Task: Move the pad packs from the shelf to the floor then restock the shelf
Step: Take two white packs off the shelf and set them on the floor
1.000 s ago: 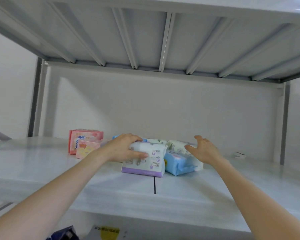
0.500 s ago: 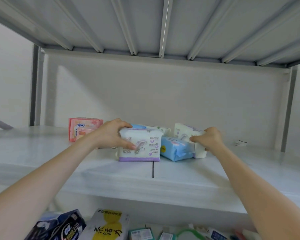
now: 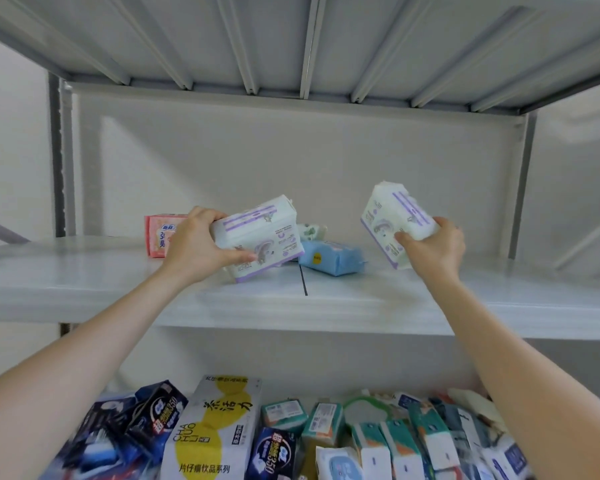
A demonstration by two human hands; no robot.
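My left hand (image 3: 196, 247) grips a white and purple pad pack (image 3: 262, 237), tilted and lifted just above the grey shelf (image 3: 343, 303). My right hand (image 3: 430, 247) holds a second white and purple pad pack (image 3: 394, 220), raised clear of the shelf. A blue pack (image 3: 331, 259) lies on the shelf between my hands. Behind it sits a pale green and white pack (image 3: 310, 232), partly hidden. A pink pack (image 3: 158, 235) stands at the left, behind my left hand.
The underside of the upper shelf (image 3: 291, 46) is close overhead. Metal uprights (image 3: 61, 168) frame both sides. Below the shelf lies a crowded heap of packs: dark blue ones (image 3: 146, 427), a white and yellow one (image 3: 215, 434), several green and white ones (image 3: 395, 441).
Both hands have closed on a white and purple pack each and lifted them off the shelf. The view has tipped down, showing the heap of packs below.
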